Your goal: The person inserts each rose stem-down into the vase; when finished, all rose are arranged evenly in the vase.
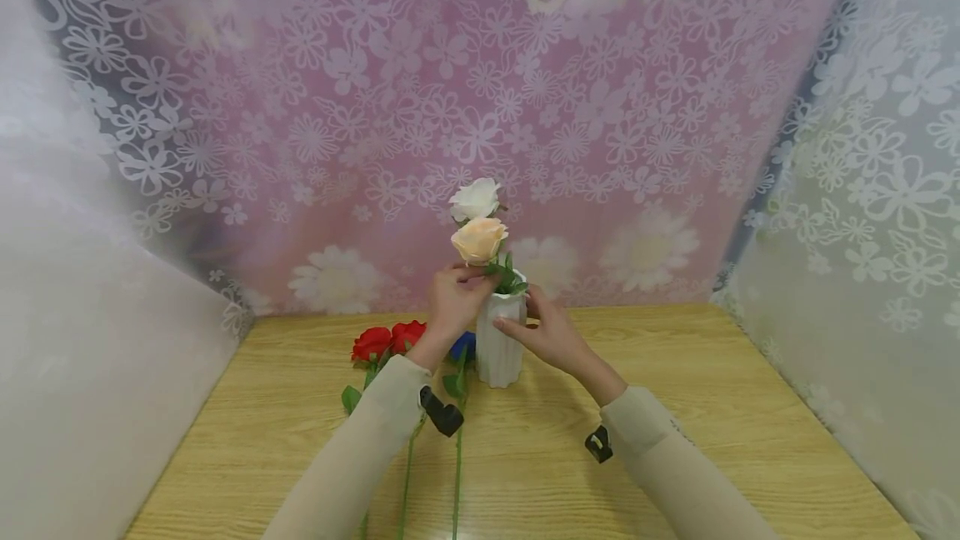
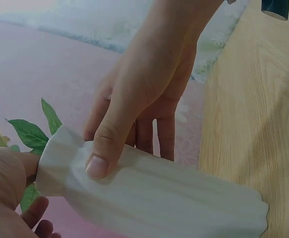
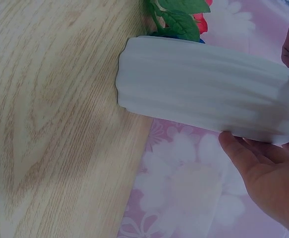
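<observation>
A white fluted vase (image 1: 498, 352) stands upright on the wooden table. Out of its mouth rise a peach rose (image 1: 480, 240) and, behind that, a white rose (image 1: 476, 199), with green leaves (image 1: 508, 280) at the rim. My left hand (image 1: 456, 305) pinches the peach rose's stem just below the bloom, at the vase mouth; the exact grip is partly hidden behind the fingers. My right hand (image 1: 553, 335) holds the vase near its top from the right. Its thumb (image 2: 98, 166) lies on the vase wall in the left wrist view, with the other fingers round the far side.
Left of the vase, two red roses (image 1: 372, 344) and a blue rose (image 1: 464, 346) lie on the table (image 1: 660, 407), their long stems toward the front edge. My left forearm crosses over them. A pink flowered sheet (image 1: 450, 107) hangs close behind the vase, with pale sheets on both sides.
</observation>
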Tool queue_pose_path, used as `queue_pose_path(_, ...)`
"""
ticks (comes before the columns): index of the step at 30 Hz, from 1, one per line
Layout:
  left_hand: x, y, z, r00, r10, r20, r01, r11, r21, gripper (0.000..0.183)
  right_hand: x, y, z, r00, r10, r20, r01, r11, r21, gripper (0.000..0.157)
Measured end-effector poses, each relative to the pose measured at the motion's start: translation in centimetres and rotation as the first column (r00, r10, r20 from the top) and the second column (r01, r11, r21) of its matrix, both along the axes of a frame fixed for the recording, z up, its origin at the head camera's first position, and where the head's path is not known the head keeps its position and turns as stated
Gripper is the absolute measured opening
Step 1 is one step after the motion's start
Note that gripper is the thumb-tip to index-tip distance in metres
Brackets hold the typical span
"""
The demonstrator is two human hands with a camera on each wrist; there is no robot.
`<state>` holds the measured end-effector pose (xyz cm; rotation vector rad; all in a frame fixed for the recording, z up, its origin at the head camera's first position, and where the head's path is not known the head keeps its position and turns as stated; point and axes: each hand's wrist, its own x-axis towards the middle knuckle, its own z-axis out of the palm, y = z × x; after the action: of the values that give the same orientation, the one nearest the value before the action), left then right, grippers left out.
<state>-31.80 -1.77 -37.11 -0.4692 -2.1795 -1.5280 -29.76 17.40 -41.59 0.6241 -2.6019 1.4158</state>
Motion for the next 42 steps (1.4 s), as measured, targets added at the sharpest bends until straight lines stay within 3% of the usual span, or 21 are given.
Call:
queue_pose_path(5,-0.4,0.2,0.3,0.998,-0.032,0.053,0.035,0.999,-0.038,0.019,0.0,0.0,-0.1,1.0,0.005,0.002,-0.005,1.0,0.003,0.078)
queue_pose_path(10,-1.1,0.2,0.1,0.997,-0.074,0.039,0.075,0.997,-0.025,0.018,0.0,0.0,-0.1,1.0,-0.001,0.004,0.001,1.0,0.004,0.08)
queue_pose_path(17,-0.1,-1.0,-0.4,0.993,-0.087,0.079,0.084,0.996,0.04,0.022,0.1,0.0,0.0,1.0,0.01,0.01,-0.01,1.0,-0.015,0.08)
queue_pose_path(22,0.9,-3.3,-0.7,0.987,-0.122,0.104,0.115,0.991,0.07,0.03,0.1,-0.1,0.1,1.0,0.004,0.019,-0.004,1.0,-0.029,0.081)
queue_pose_path(27,1.5,-6.7,-1.9,0.987,-0.093,0.134,0.088,0.995,0.046,0.032,0.0,0.0,0.0,1.0,0.006,0.027,-0.005,1.0,-0.023,0.082)
queue_pose_path(30,1.7,-9.0,-3.0,0.98,-0.072,0.188,0.067,0.997,0.034,0.034,0.0,0.0,0.0,1.0,0.005,0.029,-0.005,1.0,-0.013,0.084)
queue_pose_path(35,2.3,-12.5,-4.6,0.952,-0.048,0.302,0.024,0.996,0.082,0.036,0.0,0.1,0.0,1.0,-0.001,0.024,0.001,1.0,0.001,0.084)
queue_pose_path(42,3.9,-15.9,-5.4,0.908,-0.018,0.418,-0.038,0.991,0.126,0.039,-0.1,0.0,0.0,1.0,-0.001,0.018,0.001,1.0,0.007,0.084)
